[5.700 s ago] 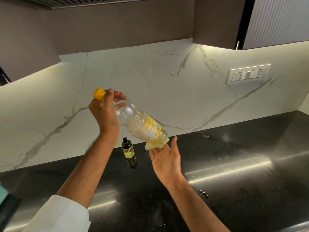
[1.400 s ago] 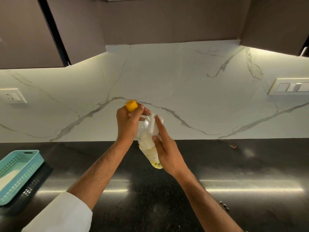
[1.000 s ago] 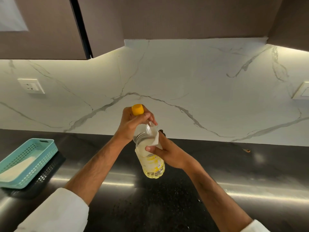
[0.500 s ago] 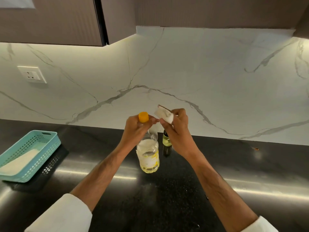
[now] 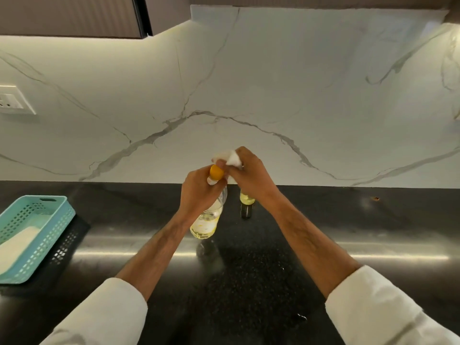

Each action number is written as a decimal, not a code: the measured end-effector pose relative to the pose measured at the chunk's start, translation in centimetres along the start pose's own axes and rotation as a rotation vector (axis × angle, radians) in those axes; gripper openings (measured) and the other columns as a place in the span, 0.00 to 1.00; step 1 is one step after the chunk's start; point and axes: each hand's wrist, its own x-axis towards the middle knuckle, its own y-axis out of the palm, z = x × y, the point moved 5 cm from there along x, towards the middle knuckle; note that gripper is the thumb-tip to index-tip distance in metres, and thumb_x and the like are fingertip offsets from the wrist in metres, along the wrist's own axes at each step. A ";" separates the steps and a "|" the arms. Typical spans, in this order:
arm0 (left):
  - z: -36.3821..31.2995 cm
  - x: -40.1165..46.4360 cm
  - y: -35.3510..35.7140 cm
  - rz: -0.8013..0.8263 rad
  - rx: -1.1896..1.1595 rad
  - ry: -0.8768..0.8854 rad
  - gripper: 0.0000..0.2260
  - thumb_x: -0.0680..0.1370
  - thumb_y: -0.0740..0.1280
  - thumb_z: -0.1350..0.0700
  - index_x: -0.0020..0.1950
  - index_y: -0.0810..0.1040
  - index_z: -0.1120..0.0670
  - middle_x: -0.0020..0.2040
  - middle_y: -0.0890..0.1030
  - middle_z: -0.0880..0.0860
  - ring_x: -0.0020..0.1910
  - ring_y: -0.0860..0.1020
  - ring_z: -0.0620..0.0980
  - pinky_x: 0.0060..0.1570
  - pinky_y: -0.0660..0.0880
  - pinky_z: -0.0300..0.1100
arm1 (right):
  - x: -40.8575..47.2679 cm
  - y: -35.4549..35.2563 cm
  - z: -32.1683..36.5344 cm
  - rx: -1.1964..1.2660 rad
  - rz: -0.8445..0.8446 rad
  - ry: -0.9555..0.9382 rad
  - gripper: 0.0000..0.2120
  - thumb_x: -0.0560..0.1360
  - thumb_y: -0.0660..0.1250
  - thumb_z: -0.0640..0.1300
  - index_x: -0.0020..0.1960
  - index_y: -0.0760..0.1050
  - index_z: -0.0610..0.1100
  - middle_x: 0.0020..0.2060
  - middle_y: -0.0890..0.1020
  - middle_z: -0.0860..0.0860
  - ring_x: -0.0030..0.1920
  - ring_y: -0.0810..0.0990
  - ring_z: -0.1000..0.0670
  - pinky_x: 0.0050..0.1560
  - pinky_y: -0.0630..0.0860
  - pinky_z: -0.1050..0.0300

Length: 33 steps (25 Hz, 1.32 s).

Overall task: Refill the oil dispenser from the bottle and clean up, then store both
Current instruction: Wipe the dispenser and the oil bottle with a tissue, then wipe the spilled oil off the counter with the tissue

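Quick count: two hands, one bottle [image 5: 207, 221], one dispenser [image 5: 246, 204], one yellow cap [image 5: 216, 172], one white wipe [image 5: 232, 159], one teal basket [image 5: 37, 235], one wall socket [image 5: 15, 103]. All of it sits on or above a black counter [image 5: 348, 232] with a white marble backsplash behind.

The left hand [image 5: 199, 192] is wrapped around the bottle's neck and shoulder, fingers curled tight on it, cap poking out at the top. The bottle stands upright near the middle of the counter, a bit of yellow oil in the bottom; can't tell if its base is actually touching the surface. The right hand [image 5: 249, 175] has the wipe bunched up in its fingers, pinched right against the cap at about 1 o'clock from it. The dispenser stands on the counter just beside the bottle at 3 o'clock, its top hidden behind the right wrist. The basket is way over at 9 o'clock with something white inside.

Compared with half a second ago, not much has changed: same grips, but the wipe has come in closer to the cap. A second ago the right hand was rubbing the wipe on the bottle's body instead, and the bottle hung tilted in the air.
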 end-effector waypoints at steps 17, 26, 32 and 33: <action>7.8 12.2 8.1 0.107 -0.334 -0.241 0.04 0.78 0.72 0.45 0.48 0.82 0.44 0.48 0.84 0.46 0.53 0.82 0.49 0.61 0.78 0.52 | -9.4 -0.4 -19.3 0.852 -0.160 0.912 0.17 0.80 0.69 0.53 0.65 0.73 0.46 0.58 0.82 0.40 0.53 0.85 0.42 0.56 0.81 0.46; 8.7 15.5 10.2 0.127 -0.324 -0.226 0.13 0.74 0.75 0.43 0.54 0.82 0.48 0.52 0.84 0.45 0.56 0.81 0.46 0.63 0.77 0.54 | -10.9 0.3 -21.9 0.781 -0.246 0.926 0.17 0.81 0.67 0.39 0.69 0.73 0.41 0.59 0.83 0.42 0.59 0.83 0.43 0.62 0.80 0.43; 7.7 12.6 7.6 -0.046 -0.141 -0.236 0.29 0.73 0.74 0.41 0.70 0.70 0.48 0.69 0.69 0.49 0.68 0.69 0.50 0.66 0.66 0.54 | -11.6 0.2 -21.5 0.762 -0.246 0.872 0.12 0.79 0.72 0.44 0.61 0.80 0.42 0.57 0.85 0.44 0.60 0.84 0.44 0.62 0.80 0.43; 6.7 10.1 6.9 -0.112 -0.134 -0.166 0.25 0.75 0.72 0.44 0.69 0.71 0.49 0.69 0.69 0.50 0.67 0.68 0.50 0.65 0.66 0.54 | -11.9 0.2 -21.3 0.784 -0.250 0.863 0.12 0.78 0.72 0.44 0.60 0.81 0.42 0.57 0.85 0.43 0.59 0.84 0.44 0.63 0.80 0.42</action>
